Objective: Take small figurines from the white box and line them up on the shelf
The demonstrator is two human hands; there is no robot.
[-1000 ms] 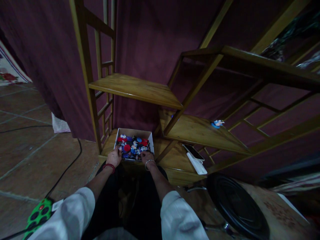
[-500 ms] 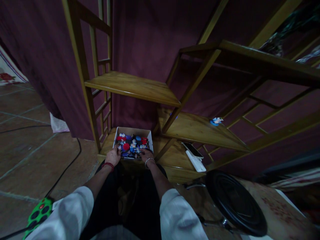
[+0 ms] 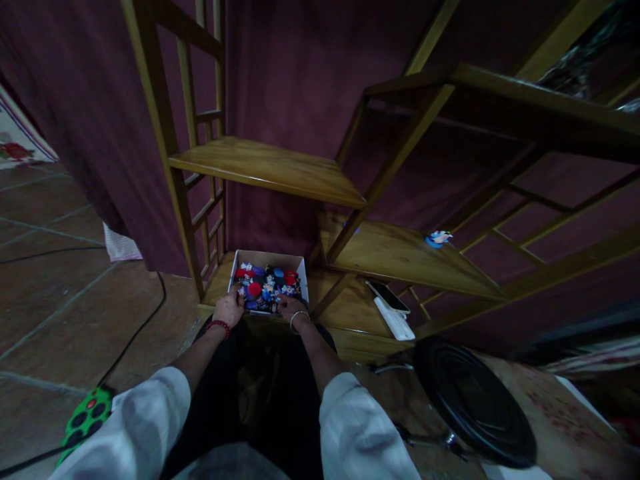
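A shallow white cardboard box (image 3: 303, 273) sits on the bottom shelf, filled with small figurines (image 3: 269, 285) in blue, red, white and black. My left hand (image 3: 229, 308), with a red bead bracelet at the wrist, is closed on the box's near left corner. Across from it, my right hand (image 3: 291, 307) wears a light bangle and reaches over the near right edge. Its fingers are curled among the figurines at the front; what they pinch, if anything, is too small to make out.
Around the box stands a wooden shelf unit (image 3: 270, 167) with stepped boards. One blue and white figurine (image 3: 439, 239) is on the right board. Below it lie a phone (image 3: 387, 297) and a white object (image 3: 394, 320). A black round stool (image 3: 475, 400) stands right; a green power strip (image 3: 87, 417) lies left.
My right hand has shifted slightly left over the figurines. My left hand stays at the box corner. The view has moved a little.
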